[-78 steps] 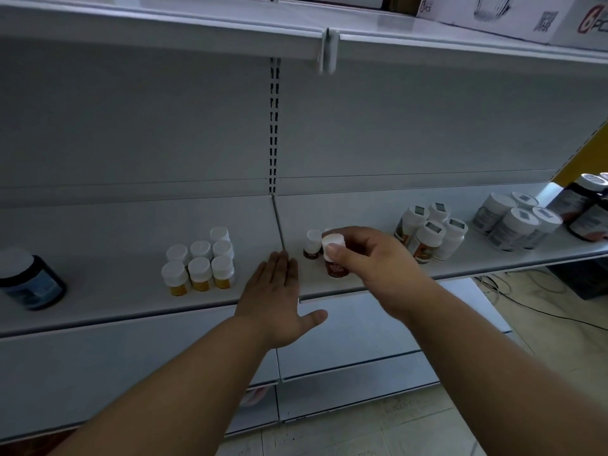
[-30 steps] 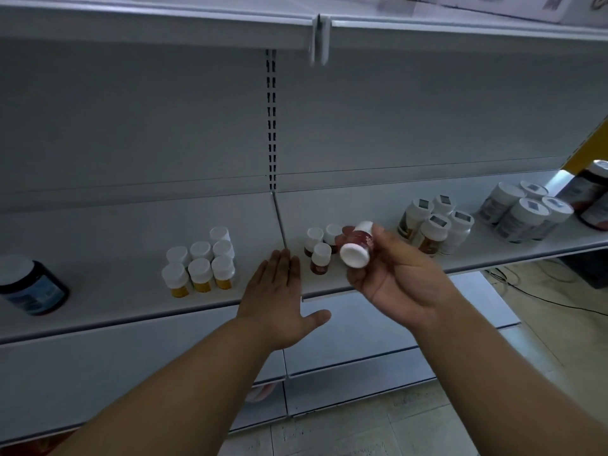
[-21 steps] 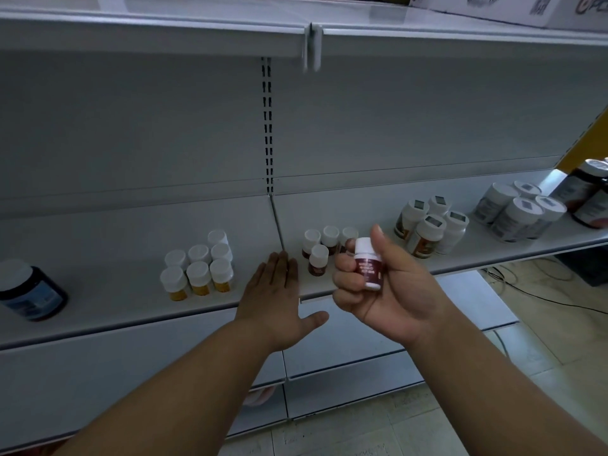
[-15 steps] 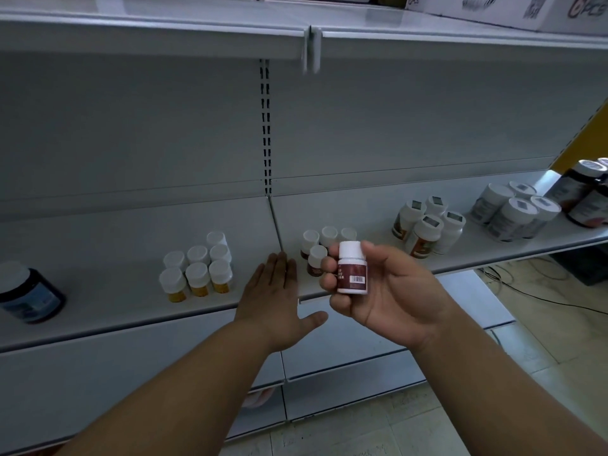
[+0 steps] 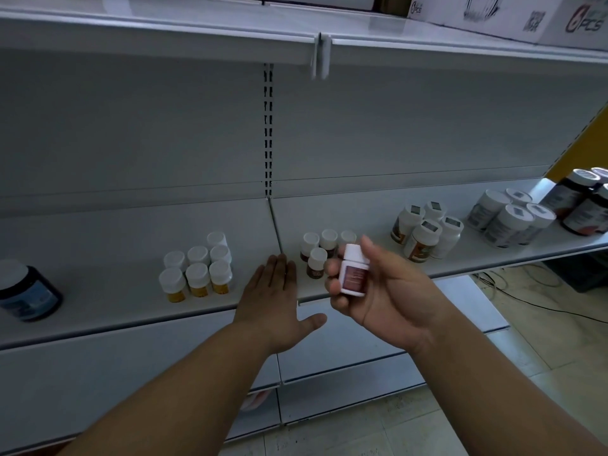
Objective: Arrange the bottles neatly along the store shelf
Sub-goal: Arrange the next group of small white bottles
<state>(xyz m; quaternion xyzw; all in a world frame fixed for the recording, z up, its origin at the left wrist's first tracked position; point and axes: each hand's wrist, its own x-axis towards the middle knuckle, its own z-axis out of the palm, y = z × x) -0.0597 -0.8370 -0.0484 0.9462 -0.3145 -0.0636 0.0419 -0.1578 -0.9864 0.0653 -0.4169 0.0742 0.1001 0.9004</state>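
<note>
White-capped bottle (image 5: 352, 274) gripped by right hand (image 5: 385, 299) fingers | left hand (image 5: 274, 299) flat, fingers straight

reads "6 pcs" in red and dark print on white carton (image 5: 559, 21) atop upper shelf. bottle labels too blurred to read.

Printed cardboard boxes (image 5: 513, 18) on top shelf; black cables (image 5: 526, 299) on tiled floor (image 5: 559, 373).

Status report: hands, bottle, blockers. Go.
Right hand grips a red-label bottle, off the shelf. Left hand flat at the shelf edge, holding nothing. Four matching bottles stand behind; front slot beside them free.
</note>
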